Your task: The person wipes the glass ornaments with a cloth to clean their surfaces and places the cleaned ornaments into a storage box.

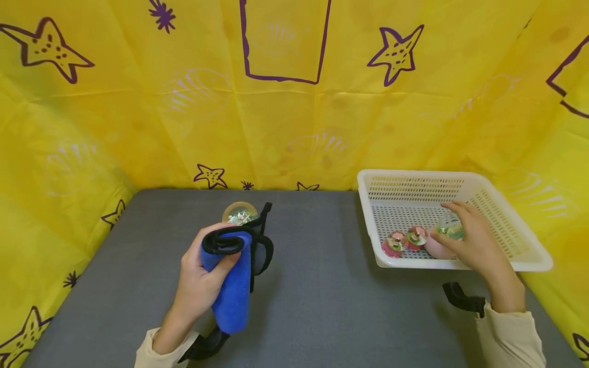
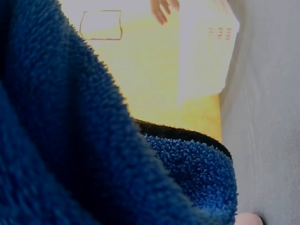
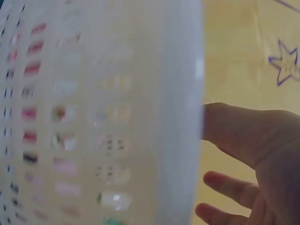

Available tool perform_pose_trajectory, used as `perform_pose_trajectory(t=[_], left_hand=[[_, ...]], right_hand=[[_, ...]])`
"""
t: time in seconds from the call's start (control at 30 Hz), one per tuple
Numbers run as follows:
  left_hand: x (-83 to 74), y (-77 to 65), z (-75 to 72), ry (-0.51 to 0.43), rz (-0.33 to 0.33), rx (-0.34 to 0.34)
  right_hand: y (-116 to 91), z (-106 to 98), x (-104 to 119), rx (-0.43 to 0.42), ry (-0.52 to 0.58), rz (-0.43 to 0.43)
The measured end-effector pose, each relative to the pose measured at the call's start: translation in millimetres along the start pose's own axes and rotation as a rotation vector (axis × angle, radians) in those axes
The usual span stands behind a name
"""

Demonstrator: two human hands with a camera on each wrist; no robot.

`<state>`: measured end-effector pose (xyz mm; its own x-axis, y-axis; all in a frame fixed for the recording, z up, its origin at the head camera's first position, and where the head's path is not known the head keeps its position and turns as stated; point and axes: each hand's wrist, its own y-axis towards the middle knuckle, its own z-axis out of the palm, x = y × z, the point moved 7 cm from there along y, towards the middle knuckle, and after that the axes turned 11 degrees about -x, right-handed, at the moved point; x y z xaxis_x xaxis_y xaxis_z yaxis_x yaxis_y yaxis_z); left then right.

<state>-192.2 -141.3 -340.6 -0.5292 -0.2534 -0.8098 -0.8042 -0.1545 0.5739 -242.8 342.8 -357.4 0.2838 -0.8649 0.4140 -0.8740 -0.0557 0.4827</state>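
My left hand point(image 1: 202, 281) grips a folded blue fleecy cloth point(image 1: 234, 301) with black edging; a black strap point(image 1: 263, 250) sticks out on its right side. The cloth fills much of the left wrist view. Just behind it on the table is a round clear globe point(image 1: 240, 212) with glittery bits and a tan rim, partly hidden. My right hand point(image 1: 476, 240) is over the white basket point(image 1: 520, 266), thumb and fingers spread around a clear-domed snow globe point(image 1: 451, 227) with a pink base point(image 1: 438, 248). No firm hold shows; the basket wall hides part in the right wrist view.
Two small pink snow globes, one at the left point(image 1: 393, 245) and another beside it point(image 1: 416, 237), lie in the basket's front left. The basket stands at the back right of the grey table point(image 1: 317, 296). A yellow patterned cloth point(image 1: 294, 128) hangs behind and at the sides.
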Motion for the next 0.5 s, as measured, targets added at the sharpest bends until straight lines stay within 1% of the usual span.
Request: perform_pose_trajectory(t=[0.13,0.3,0.4,0.5], left_hand=[[-0.5,1.6,-5.0,0.004,0.013,-0.024],[-2.1,5.1,-12.3,0.008,0.042,-0.054],[-2.9,7.1,-16.0,0.015,0.049,-0.066],[-5.0,9.8,-20.9,0.008,0.080,-0.093]], right_hand=[[0,4,21,0.008,0.026,-0.003],[1,14,53,0.011,0.132,-0.016],[3,21,70,-0.004,0.173,-0.054],[4,28,85,-0.031,0.186,-0.106]])
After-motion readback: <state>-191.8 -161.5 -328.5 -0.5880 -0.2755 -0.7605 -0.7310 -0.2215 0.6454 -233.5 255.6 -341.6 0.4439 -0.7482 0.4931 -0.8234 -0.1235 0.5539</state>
